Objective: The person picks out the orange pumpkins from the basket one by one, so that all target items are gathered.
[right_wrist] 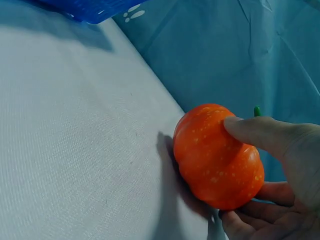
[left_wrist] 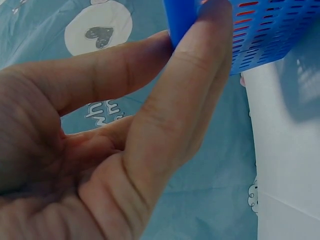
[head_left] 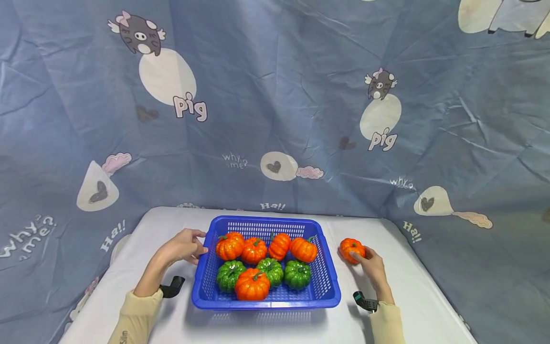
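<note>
A blue plastic basket (head_left: 270, 304) stands in the middle of the table, holding several orange pumpkins (head_left: 252, 284) and three green pumpkins (head_left: 297, 274). My left hand (head_left: 185, 246) is at the basket's left side, pinching its rim between thumb and fingers; the left wrist view shows the fingertips (left_wrist: 212, 20) on the blue rim. To the right of the basket, my right hand (head_left: 373, 267) grips a small orange pumpkin (right_wrist: 215, 155), thumb on top and the other fingers partly hidden beneath. That pumpkin is close over the white tabletop and casts a shadow on it.
A white cloth (head_left: 172, 325) covers the table. Behind and beside it hangs a blue curtain (head_left: 240, 95) printed with pigs and words. Each wrist carries a small black camera mount, one at the left wrist (head_left: 173, 286) and one at the right wrist (head_left: 365, 302).
</note>
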`<state>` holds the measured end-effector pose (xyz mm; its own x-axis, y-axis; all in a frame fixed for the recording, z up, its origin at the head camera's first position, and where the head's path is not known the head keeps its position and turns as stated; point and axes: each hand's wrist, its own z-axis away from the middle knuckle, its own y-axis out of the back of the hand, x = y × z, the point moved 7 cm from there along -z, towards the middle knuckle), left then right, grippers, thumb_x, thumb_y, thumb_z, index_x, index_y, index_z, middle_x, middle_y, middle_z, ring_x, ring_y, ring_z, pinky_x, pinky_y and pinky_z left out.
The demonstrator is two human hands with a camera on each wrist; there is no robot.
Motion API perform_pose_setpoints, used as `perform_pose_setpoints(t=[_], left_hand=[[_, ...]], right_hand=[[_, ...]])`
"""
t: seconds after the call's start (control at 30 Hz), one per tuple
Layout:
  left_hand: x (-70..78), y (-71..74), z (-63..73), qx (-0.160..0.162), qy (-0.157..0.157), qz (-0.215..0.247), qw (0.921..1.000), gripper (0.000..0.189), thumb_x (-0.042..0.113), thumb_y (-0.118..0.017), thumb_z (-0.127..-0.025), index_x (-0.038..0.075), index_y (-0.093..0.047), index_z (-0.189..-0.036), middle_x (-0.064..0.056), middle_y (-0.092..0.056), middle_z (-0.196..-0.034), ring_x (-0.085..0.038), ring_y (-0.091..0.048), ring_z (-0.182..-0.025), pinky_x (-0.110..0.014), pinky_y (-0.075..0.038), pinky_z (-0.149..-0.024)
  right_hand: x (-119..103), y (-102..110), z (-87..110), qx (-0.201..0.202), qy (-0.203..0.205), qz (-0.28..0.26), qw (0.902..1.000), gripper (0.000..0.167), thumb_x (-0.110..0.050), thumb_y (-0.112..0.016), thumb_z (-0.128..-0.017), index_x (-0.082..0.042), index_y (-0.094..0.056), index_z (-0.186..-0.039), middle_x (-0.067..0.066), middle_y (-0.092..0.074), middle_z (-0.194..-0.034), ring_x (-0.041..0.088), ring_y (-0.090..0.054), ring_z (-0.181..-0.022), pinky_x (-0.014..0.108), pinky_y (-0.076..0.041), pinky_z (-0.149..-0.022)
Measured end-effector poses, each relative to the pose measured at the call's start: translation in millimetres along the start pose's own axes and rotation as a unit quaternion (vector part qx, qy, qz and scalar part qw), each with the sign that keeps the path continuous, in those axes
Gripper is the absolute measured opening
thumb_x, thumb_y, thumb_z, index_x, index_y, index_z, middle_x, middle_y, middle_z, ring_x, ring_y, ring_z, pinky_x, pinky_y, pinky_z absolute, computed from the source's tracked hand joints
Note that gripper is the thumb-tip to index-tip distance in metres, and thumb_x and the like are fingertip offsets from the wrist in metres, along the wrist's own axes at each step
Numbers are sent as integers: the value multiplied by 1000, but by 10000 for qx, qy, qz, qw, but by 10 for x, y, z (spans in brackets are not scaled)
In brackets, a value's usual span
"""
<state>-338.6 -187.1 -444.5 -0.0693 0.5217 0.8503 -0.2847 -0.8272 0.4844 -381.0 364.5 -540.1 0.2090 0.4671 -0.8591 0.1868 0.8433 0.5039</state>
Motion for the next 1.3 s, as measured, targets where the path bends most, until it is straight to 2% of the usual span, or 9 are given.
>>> perform_pose_setpoints(t=[0.2, 0.47, 0.67, 0.77, 0.97, 1.07, 1.17, 1.3], left_hand=[[-10, -7, 4, 3, 9, 14, 10000, 59, -3, -62, -84, -20, -36, -134, -17, -64, -87, -17, -62, -65, -36, -60, -62], [-13, -17, 10, 0, 44, 38, 10000, 60, -3, -61, -84, -20, -35, -135, -17, -64, -86, -17, -62, -64, -36, -60, -63], [-17, -7, 13, 28, 91, -23, 10000, 60, -3, -61, -84, -19, -35, -135, -18, -64, -88, -18, -62, -65, -36, -60, -62], [-18, 0, 13, 30, 117, -36, 9999, 59, -3, -61, -84, -19, -35, -135, -18, -64, -88, -18, -62, -65, -36, -60, -62], [-19, 7, 6, 3, 99, 34, 9999, 59, -3, -61, -85, -19, -35, -136, -18, -63, -88, -17, -62, -65, -36, -60, -63], [-20, 6, 10, 5, 107, 49, 9999, 59, -3, -61, -85, -19, -35, -135, -18, -63, -87, -17, -62, -65, -36, -60, -63], [-23, 0, 8, 33, 160, 60, 9998, 59, -3, -61, -84, -18, -36, -136, -17, -63, -86, -17, -62, -65, -36, -60, -63], [-21, -14, -5, 36, 206, 79, 9998, 59, -4, -60, -83, -17, -37, -136, -16, -63, -86, -18, -62, -66, -35, -60, -63]], right_hand=[[20, -16, -1, 40, -42, -42, 10000, 81, -37, -69, -87, 8, -32, -143, 33, -38, -144, 44, -37, -135, 54, -32, -113], [-76, 31, 63, -51, 90, 260, 9996, 87, -40, -66, -89, 14, -26, -144, 36, -33, -145, 47, -33, -136, 55, -30, -113], [-444, 150, 171, 219, 427, 592, 9971, 82, -37, -65, -90, 12, -27, -144, 35, -32, -147, 48, -32, -136, 55, -31, -113], [-690, 150, 260, 235, 639, 501, 9964, 76, -32, -66, -91, 10, -30, -143, 33, -35, -146, 47, -35, -136, 54, -33, -112], [-1121, 5, 513, -110, 852, 130, 9962, 71, -33, -68, -89, 7, -39, -141, 30, -45, -141, 42, -45, -131, 50, -38, -110], [-1278, -81, 637, -222, 975, 194, 9948, 69, -34, -69, -88, 6, -44, -138, 28, -51, -136, 40, -52, -125, 47, -42, -107], [-1396, -180, 746, -361, 1049, 319, 9933, 67, -36, -70, -87, 6, -49, -135, 27, -57, -131, 37, -61, -114, 44, -51, -97], [-1526, -338, 849, -670, 1254, 621, 9879, 61, -33, -71, -87, 7, -53, -130, 25, -62, -123, 35, -65, -107, 43, -56, -89]])
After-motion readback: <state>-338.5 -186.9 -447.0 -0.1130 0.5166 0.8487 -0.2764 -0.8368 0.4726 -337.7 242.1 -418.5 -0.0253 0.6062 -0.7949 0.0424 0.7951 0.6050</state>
